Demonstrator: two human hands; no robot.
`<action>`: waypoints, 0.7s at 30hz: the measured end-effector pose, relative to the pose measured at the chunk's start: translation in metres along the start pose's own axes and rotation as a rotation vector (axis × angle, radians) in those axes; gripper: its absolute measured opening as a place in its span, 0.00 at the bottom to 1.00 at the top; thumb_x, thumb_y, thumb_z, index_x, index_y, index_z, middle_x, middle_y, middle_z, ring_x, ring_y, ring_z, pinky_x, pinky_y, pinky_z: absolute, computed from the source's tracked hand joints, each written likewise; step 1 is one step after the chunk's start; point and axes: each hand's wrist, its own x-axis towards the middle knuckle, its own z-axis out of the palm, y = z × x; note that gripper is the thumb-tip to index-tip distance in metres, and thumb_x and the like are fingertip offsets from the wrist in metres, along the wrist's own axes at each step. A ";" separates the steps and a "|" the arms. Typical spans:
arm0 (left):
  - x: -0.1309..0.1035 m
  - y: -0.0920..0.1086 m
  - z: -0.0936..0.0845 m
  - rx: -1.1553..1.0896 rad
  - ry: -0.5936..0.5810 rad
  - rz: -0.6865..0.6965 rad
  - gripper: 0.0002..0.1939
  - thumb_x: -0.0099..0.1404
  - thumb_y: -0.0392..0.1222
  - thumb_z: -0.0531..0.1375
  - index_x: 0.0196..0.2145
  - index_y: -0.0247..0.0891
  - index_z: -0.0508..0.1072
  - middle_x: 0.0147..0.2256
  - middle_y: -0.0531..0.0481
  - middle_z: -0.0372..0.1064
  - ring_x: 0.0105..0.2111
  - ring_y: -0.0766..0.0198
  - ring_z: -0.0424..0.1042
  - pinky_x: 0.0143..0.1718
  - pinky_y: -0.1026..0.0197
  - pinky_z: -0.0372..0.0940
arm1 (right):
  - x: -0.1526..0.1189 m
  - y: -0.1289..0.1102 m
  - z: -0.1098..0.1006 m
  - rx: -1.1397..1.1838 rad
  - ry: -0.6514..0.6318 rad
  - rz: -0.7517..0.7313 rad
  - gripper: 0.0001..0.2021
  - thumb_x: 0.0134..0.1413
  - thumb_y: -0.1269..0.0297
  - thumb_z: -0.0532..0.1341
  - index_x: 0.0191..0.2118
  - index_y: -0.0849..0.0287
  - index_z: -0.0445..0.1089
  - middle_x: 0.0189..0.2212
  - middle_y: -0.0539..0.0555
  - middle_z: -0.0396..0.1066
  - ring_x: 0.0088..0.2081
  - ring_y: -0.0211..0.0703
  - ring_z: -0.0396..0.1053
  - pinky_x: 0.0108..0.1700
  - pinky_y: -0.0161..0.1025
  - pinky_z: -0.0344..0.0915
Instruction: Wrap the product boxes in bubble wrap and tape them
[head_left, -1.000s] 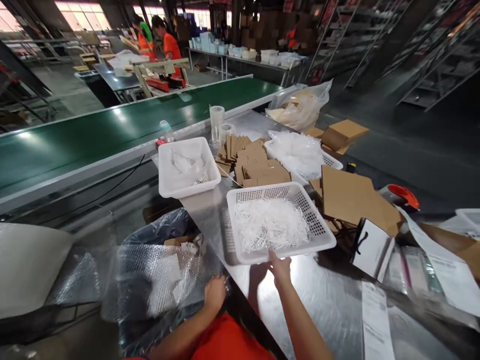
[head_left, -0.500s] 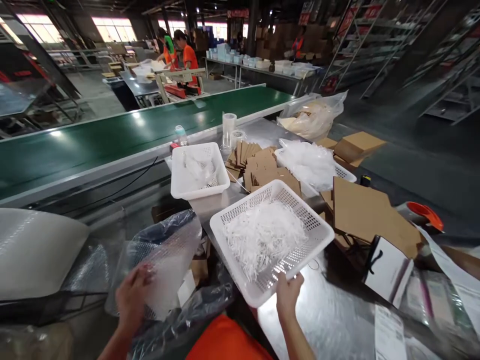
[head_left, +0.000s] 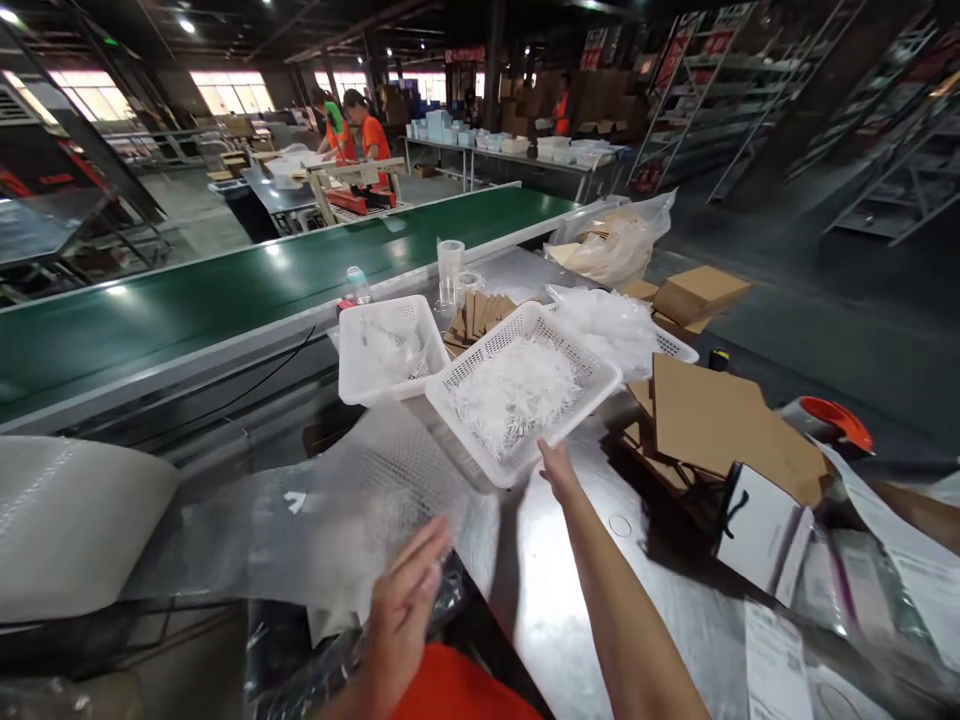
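My right hand point(head_left: 555, 468) grips the near rim of a white perforated basket point(head_left: 487, 462) that holds shredded white paper point(head_left: 517, 390). The basket lies tilted over brown cardboard pieces point(head_left: 480, 315). My left hand point(head_left: 409, 600) has its fingers stretched out beside a sheet of clear bubble wrap point(head_left: 337, 510), slightly blurred. That sheet runs from a large roll point(head_left: 75, 520) at the left to the table edge. Another white basket point(head_left: 349, 385) with clear plastic in it stands just left of the paper-filled one.
A green conveyor belt point(head_left: 330, 252) runs behind the metal table point(head_left: 555, 580). Flattened cardboard point(head_left: 712, 410), a white box point(head_left: 757, 525) and a tape dispenser point(head_left: 832, 422) lie at the right. People in orange stand in the background.
The paper-filled basket and my right hand have moved away from me, over the cardboard pieces. My left hand has shifted right, and the bubble wrap now spreads out farther toward the table.
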 end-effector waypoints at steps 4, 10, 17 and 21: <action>-0.047 -0.035 0.069 -0.001 -0.463 -0.124 0.18 0.71 0.51 0.55 0.53 0.51 0.78 0.60 0.46 0.70 0.61 0.51 0.68 0.63 0.44 0.63 | -0.048 0.029 -0.039 0.015 0.019 0.159 0.29 0.38 0.46 0.72 0.46 0.54 0.68 0.44 0.58 0.75 0.39 0.50 0.76 0.36 0.43 0.73; -0.084 -0.047 0.150 0.277 -0.746 -0.404 0.20 0.69 0.42 0.55 0.56 0.53 0.76 0.68 0.49 0.56 0.70 0.45 0.51 0.69 0.33 0.44 | -0.149 0.073 -0.136 0.081 0.144 0.163 0.29 0.35 0.39 0.70 0.39 0.55 0.72 0.42 0.59 0.78 0.40 0.53 0.78 0.40 0.44 0.73; -0.099 -0.014 0.240 0.362 -0.880 -0.369 0.23 0.71 0.38 0.52 0.60 0.52 0.72 0.71 0.48 0.50 0.72 0.44 0.42 0.68 0.30 0.39 | -0.290 0.131 -0.304 -0.023 0.543 0.253 0.38 0.24 0.31 0.68 0.37 0.58 0.74 0.41 0.62 0.79 0.43 0.58 0.78 0.40 0.45 0.75; -0.134 0.014 0.282 0.357 -0.979 -0.242 0.24 0.72 0.40 0.50 0.61 0.56 0.71 0.71 0.52 0.47 0.73 0.44 0.39 0.68 0.30 0.37 | -0.362 0.148 -0.368 -0.024 0.737 0.238 0.38 0.25 0.30 0.68 0.39 0.57 0.74 0.44 0.62 0.79 0.44 0.59 0.77 0.41 0.45 0.76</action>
